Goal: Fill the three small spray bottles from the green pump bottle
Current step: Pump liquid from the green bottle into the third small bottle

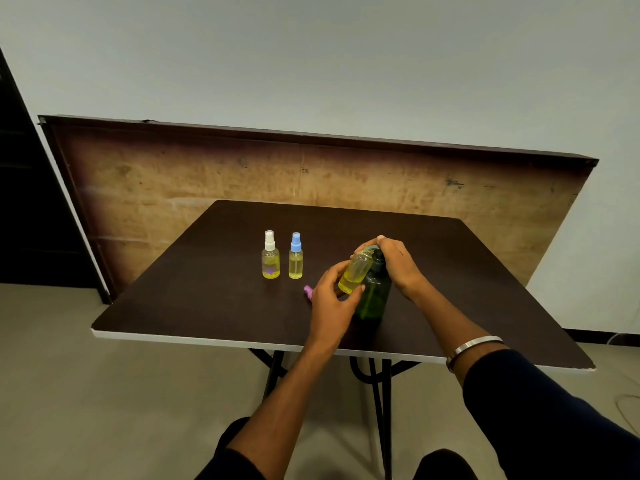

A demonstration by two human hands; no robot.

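The left grip (334, 292) clamps the uncapped third bottle (355, 273) under the green pump bottle (374, 296) spout, right grip (394, 261) curled over its pump; the two capped bottles (270, 259) left of it look filled, so only this one seems left

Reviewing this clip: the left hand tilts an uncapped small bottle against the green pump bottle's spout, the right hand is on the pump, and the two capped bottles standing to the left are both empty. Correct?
Not quite. The head view shows the white-capped bottle and blue-capped bottle both holding yellow liquid, not empty. The rest stands: the left hand tilts the uncapped bottle against the green pump bottle, with the right hand on the pump.
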